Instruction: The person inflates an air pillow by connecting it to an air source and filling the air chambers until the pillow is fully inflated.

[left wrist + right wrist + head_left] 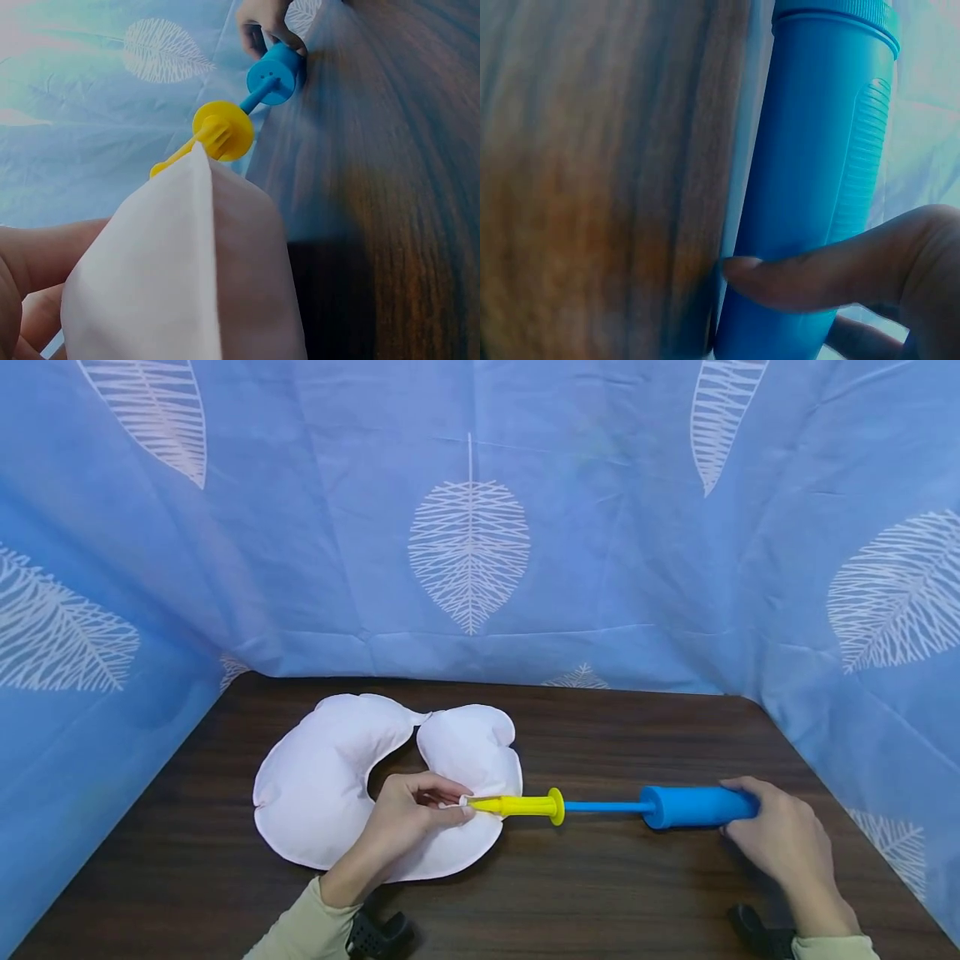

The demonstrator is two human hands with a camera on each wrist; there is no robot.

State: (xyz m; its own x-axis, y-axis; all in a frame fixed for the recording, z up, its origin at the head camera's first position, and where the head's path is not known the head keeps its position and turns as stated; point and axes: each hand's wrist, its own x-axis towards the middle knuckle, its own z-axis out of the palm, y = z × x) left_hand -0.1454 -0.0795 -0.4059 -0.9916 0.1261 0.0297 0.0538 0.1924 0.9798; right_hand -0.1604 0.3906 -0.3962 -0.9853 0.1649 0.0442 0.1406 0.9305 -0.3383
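A white inflatable neck pillow (307, 789) lies puffed up on the table at centre left. My left hand (408, 818) reaches over its right arm and pinches the small whitish valve (465, 802), where the yellow nozzle end (521, 806) of a hand pump meets it. How deep the nozzle sits is hidden by the fingers. From the yellow end a thin blue rod (603, 807) runs out to the blue pump barrel (697, 807). My right hand (783, 839) grips the barrel's far end, thumb across its side in the right wrist view.
The dark wood table (637, 893) lies under everything. A blue curtain (600, 543) with white leaf prints stands behind it and along both sides. Black straps (378, 935) sit at both wrists.
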